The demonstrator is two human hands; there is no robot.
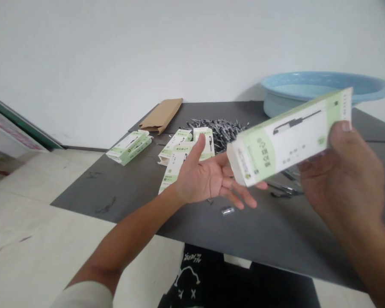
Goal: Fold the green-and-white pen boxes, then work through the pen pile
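My right hand grips one end of a long white-and-green pen box, held up and tilted in front of me. My left hand is palm up with fingers spread, just below and touching the box's near end. Under both hands lies a dark grey mat spread on the floor. A pile of dark pens lies on the mat behind my left hand, and a few loose pens lie beneath the held box.
Several more green-and-white boxes lie on the mat to the left and by the pile. A brown paper bag lies at the mat's far edge. A light blue basin stands at the back right. A small cap lies near my fingers.
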